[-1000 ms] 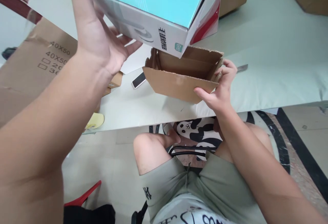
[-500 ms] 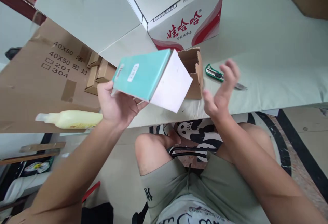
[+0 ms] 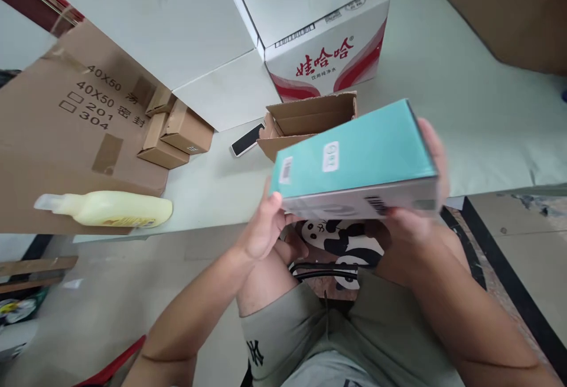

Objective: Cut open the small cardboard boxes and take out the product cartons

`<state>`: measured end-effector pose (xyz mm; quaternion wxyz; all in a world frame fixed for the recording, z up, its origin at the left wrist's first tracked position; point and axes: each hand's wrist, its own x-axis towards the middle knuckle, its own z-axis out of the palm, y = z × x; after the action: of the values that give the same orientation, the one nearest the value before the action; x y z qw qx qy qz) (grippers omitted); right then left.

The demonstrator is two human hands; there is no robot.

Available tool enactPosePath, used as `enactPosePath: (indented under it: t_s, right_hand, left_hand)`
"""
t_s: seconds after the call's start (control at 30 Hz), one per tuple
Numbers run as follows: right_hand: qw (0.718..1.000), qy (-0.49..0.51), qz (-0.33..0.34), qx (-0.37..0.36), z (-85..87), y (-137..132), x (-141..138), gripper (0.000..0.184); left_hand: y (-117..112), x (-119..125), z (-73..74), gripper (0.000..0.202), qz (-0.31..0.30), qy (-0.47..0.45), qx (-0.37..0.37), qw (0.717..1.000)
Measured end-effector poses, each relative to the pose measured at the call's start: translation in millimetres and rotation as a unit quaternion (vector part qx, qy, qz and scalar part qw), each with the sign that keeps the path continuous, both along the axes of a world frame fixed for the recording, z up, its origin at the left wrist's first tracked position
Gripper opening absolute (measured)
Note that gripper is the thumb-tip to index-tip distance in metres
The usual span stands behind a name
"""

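Note:
A teal and white carton with small white labels on its teal face is held in the air between both hands, above the table's front edge. My left hand grips its left end, thumb at the lower corner. At the opposite end my right hand is closed around the carton, its fingers partly hidden behind it and a little blurred. Just behind the carton stands an opened brown cardboard box, partly covered by it. A dark-faced flat device with a white edge lies left of that box.
A yellow pump bottle lies on its side at the left. Several small brown boxes lean by a large printed carton. White boxes, one a red-printed carton, stand behind. Another brown carton is at upper right.
The teal carton has moved right and turned so its teal face shows more. My right hand, open and apart before, now grips its right end. The green utility knife is now out of sight.

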<state>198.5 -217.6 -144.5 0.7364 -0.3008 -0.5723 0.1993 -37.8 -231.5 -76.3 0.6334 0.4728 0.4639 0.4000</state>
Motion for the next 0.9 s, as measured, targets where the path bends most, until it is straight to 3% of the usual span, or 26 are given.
enactPosePath:
  t_s: [0.07,0.13,0.23,0.3,0.4,0.5,0.6,0.7,0.8,0.9]
  right_hand:
    - [0.998,0.063,0.024,-0.017,6.8,-7.4,2.0,0.073]
    - [0.994,0.101,0.036,-0.039,14.5,-13.8,-2.4,0.065]
    - [0.989,0.138,0.008,-0.053,26.9,-17.5,-14.5,0.056]
    - [0.988,0.136,-0.019,-0.071,35.3,-14.6,-21.2,0.048]
    - [0.988,0.09,-0.018,-0.12,45.5,-2.6,-26.0,0.055]
    - [0.989,0.053,0.027,-0.137,50.7,13.6,-30.8,0.073]
    - [0.988,-0.045,0.078,-0.128,51.2,27.0,-43.7,0.082]
    - [0.974,-0.141,0.091,-0.156,50.7,38.7,-61.0,0.083]
    - [0.97,-0.155,0.075,-0.172,56.3,59.2,-71.1,0.082]
    - [0.97,-0.135,0.079,-0.186,74.8,98.4,-69.1,0.074]
  left_hand:
    - [4.9,-9.1,-1.0,0.074,-0.041,0.018,0.091,0.995]
    - [11.8,-15.3,3.5,0.089,-0.132,0.012,0.155,0.979]
    - [24.0,-18.0,13.6,0.109,-0.285,0.026,0.165,0.944]
    - [33.2,-17.0,16.0,0.106,-0.303,0.073,0.171,0.935]
    - [49.0,-13.6,9.0,0.091,-0.258,0.106,0.169,0.945]
    - [64.6,-8.8,-2.9,0.081,-0.184,0.01,0.163,0.969]
    - [76.1,-5.9,-9.4,0.076,-0.111,-0.089,0.174,0.975]
    - [83.7,-7.9,-8.9,0.077,-0.067,-0.119,0.186,0.973]
    - [90.8,-16.4,-6.0,0.072,-0.039,-0.108,0.206,0.972]
    - [100.7,-32.9,-7.1,0.067,0.075,-0.098,0.248,0.961]
